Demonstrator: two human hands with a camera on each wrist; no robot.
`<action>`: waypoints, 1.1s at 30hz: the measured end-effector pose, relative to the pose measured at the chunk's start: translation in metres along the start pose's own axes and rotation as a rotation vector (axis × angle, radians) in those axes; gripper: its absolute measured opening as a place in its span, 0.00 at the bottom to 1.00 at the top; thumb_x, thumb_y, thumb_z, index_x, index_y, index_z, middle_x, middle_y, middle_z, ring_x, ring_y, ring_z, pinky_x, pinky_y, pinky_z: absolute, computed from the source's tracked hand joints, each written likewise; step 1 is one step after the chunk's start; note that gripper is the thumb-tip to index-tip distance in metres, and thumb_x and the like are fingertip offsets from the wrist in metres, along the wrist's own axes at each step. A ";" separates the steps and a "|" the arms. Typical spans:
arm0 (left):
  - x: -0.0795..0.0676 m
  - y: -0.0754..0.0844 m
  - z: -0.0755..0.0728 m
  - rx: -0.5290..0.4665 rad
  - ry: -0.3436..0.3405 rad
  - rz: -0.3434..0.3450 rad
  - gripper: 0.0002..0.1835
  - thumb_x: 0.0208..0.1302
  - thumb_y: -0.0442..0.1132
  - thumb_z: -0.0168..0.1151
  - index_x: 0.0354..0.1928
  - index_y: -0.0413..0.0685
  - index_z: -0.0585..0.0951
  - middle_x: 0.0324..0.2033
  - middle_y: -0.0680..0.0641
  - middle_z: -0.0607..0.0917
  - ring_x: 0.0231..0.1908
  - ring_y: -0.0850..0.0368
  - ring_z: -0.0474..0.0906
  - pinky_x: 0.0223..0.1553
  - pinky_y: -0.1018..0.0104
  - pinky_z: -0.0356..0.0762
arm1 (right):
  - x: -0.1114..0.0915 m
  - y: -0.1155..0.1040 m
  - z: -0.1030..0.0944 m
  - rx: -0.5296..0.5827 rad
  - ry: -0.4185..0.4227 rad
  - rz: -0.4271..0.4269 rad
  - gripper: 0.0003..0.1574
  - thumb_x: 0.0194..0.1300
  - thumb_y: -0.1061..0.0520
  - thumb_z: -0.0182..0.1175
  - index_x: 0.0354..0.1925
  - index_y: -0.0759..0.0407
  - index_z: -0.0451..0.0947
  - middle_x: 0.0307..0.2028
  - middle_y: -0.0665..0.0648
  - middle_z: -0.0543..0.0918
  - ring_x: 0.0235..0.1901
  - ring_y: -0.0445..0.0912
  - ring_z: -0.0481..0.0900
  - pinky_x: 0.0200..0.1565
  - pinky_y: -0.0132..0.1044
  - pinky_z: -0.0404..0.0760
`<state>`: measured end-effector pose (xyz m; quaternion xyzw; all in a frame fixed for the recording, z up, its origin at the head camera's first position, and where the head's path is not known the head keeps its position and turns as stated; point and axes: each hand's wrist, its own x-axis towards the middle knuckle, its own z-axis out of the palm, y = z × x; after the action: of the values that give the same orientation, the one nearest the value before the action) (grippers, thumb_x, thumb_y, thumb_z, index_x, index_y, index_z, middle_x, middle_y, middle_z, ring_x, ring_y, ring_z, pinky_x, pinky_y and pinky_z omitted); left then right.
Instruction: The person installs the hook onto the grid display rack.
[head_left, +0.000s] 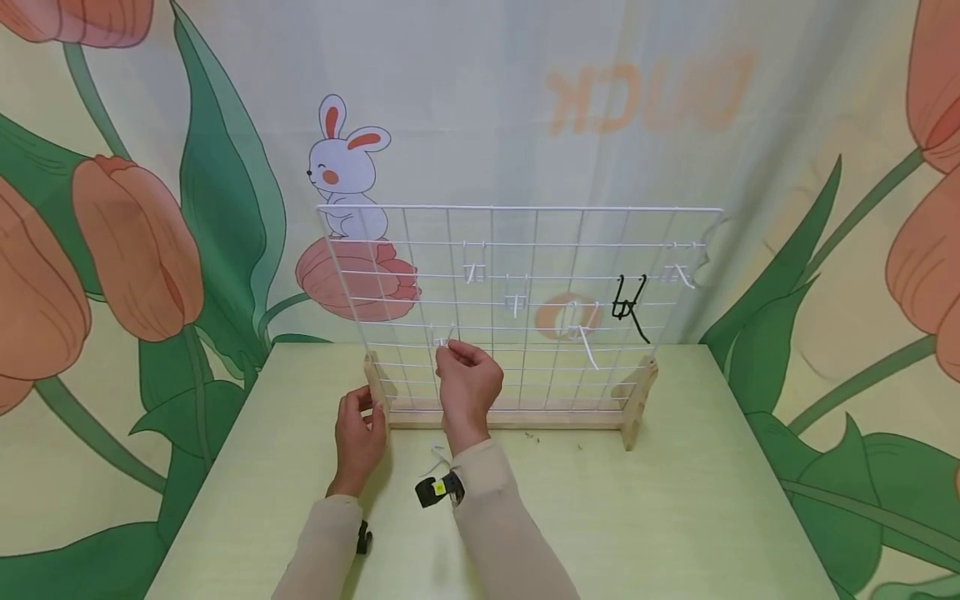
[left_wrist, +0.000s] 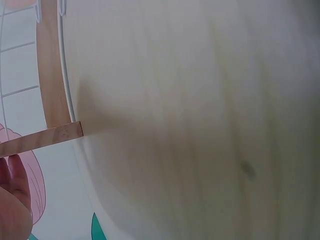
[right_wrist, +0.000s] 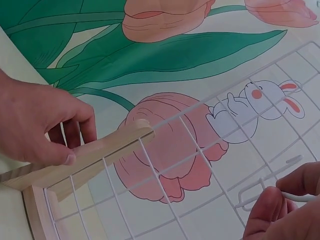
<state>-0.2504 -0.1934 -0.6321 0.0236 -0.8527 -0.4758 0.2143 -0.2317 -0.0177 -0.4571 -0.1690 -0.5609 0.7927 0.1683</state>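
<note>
A white wire grid panel (head_left: pixel 491 250) stands upright in a wooden base (head_left: pixel 510 421). My right hand (head_left: pixel 471 387) is at the grid's lower left, pinching a white wire hook (right_wrist: pixel 296 197) between thumb and fingers. The hook's bracket end lies against the grid wires, though whether it is latched on I cannot tell. My left hand (head_left: pixel 360 437) grips the left wooden upright (right_wrist: pixel 115 142), thumb in front and fingers around the back. In the left wrist view, its fingers (left_wrist: pixel 19 172) touch that wooden piece (left_wrist: pixel 42 140).
Several white hooks, one of them long (head_left: pixel 588 346), and a black hook (head_left: pixel 626 308) hang on the grid. Another white hook (head_left: pixel 440 457) lies on the table (head_left: pixel 675 517) by my right wrist. Small dark bits (head_left: pixel 532 437) lie before the base. A printed curtain (head_left: pixel 480 108) hangs behind.
</note>
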 end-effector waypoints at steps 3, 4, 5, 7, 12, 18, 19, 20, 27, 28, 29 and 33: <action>0.000 -0.001 -0.001 -0.002 0.003 0.004 0.19 0.77 0.35 0.59 0.65 0.38 0.73 0.56 0.37 0.79 0.56 0.43 0.82 0.53 0.46 0.85 | 0.001 -0.001 0.002 0.015 0.005 0.012 0.08 0.61 0.65 0.72 0.40 0.66 0.89 0.30 0.54 0.85 0.25 0.45 0.84 0.31 0.32 0.85; -0.001 -0.001 -0.001 -0.001 0.001 0.005 0.19 0.77 0.35 0.59 0.65 0.38 0.73 0.56 0.37 0.79 0.56 0.43 0.82 0.53 0.47 0.85 | 0.001 -0.001 0.002 0.020 0.005 0.014 0.09 0.61 0.65 0.72 0.41 0.66 0.89 0.30 0.54 0.85 0.25 0.45 0.84 0.31 0.32 0.86; -0.001 -0.001 -0.001 -0.002 0.001 0.004 0.19 0.77 0.35 0.59 0.65 0.38 0.73 0.56 0.38 0.79 0.56 0.43 0.82 0.53 0.47 0.85 | 0.002 -0.001 0.002 0.019 0.007 0.014 0.09 0.61 0.65 0.72 0.41 0.67 0.89 0.29 0.54 0.85 0.24 0.43 0.84 0.30 0.32 0.85; -0.002 -0.002 -0.001 -0.002 0.000 0.001 0.19 0.77 0.35 0.59 0.65 0.38 0.73 0.56 0.38 0.79 0.56 0.43 0.82 0.53 0.47 0.85 | 0.001 0.000 0.002 0.007 0.013 0.008 0.09 0.60 0.65 0.72 0.41 0.67 0.89 0.29 0.54 0.85 0.25 0.46 0.85 0.29 0.32 0.85; -0.002 -0.003 -0.001 -0.004 -0.002 0.002 0.19 0.77 0.36 0.59 0.65 0.38 0.73 0.55 0.38 0.79 0.56 0.45 0.82 0.53 0.47 0.85 | -0.004 0.003 -0.002 -0.112 0.047 -0.051 0.09 0.58 0.63 0.71 0.40 0.60 0.91 0.31 0.53 0.88 0.30 0.47 0.87 0.30 0.34 0.83; -0.001 -0.002 -0.001 -0.018 -0.005 0.006 0.19 0.78 0.36 0.58 0.65 0.39 0.73 0.55 0.38 0.78 0.56 0.44 0.82 0.55 0.46 0.85 | -0.008 0.004 -0.006 -0.205 0.024 -0.112 0.08 0.60 0.61 0.71 0.40 0.59 0.91 0.33 0.54 0.90 0.34 0.46 0.87 0.37 0.38 0.85; -0.001 -0.002 -0.001 -0.017 -0.004 0.001 0.19 0.78 0.36 0.58 0.65 0.39 0.73 0.55 0.38 0.78 0.56 0.44 0.82 0.55 0.46 0.85 | -0.008 0.005 -0.006 -0.218 0.016 -0.111 0.08 0.60 0.61 0.71 0.40 0.58 0.91 0.33 0.54 0.90 0.34 0.46 0.87 0.37 0.38 0.85; -0.001 -0.001 -0.001 -0.019 0.000 0.000 0.19 0.77 0.35 0.59 0.65 0.39 0.73 0.55 0.38 0.78 0.56 0.44 0.82 0.54 0.46 0.85 | -0.009 0.005 -0.007 -0.227 0.012 -0.111 0.08 0.60 0.62 0.71 0.40 0.59 0.91 0.33 0.54 0.90 0.34 0.46 0.86 0.37 0.38 0.85; -0.002 -0.001 -0.001 -0.028 0.004 0.009 0.18 0.77 0.35 0.59 0.65 0.38 0.74 0.55 0.38 0.79 0.55 0.44 0.82 0.54 0.46 0.85 | -0.003 0.003 -0.007 -0.264 0.023 -0.139 0.08 0.59 0.63 0.70 0.39 0.61 0.91 0.31 0.54 0.90 0.33 0.46 0.87 0.38 0.40 0.84; -0.002 -0.001 -0.001 -0.028 0.002 0.012 0.18 0.77 0.35 0.59 0.65 0.38 0.73 0.55 0.38 0.79 0.55 0.44 0.82 0.54 0.45 0.85 | -0.002 0.001 -0.006 -0.265 0.022 -0.141 0.08 0.59 0.63 0.69 0.39 0.61 0.91 0.31 0.54 0.90 0.33 0.46 0.87 0.38 0.40 0.83; -0.002 -0.001 -0.001 -0.028 0.004 0.013 0.18 0.77 0.35 0.59 0.65 0.38 0.73 0.55 0.37 0.79 0.55 0.43 0.82 0.54 0.45 0.85 | -0.001 0.000 -0.006 -0.266 0.021 -0.141 0.08 0.59 0.63 0.69 0.39 0.61 0.91 0.31 0.54 0.89 0.34 0.46 0.86 0.38 0.40 0.83; -0.001 -0.001 -0.001 -0.023 0.012 0.023 0.18 0.77 0.34 0.59 0.64 0.37 0.73 0.54 0.37 0.79 0.55 0.43 0.82 0.54 0.45 0.86 | 0.002 -0.004 -0.004 -0.259 0.010 -0.118 0.09 0.59 0.63 0.69 0.40 0.63 0.91 0.31 0.54 0.89 0.32 0.45 0.85 0.35 0.38 0.82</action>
<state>-0.2494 -0.1946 -0.6332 0.0145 -0.8461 -0.4830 0.2251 -0.2312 -0.0123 -0.4547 -0.1597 -0.6666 0.7017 0.1943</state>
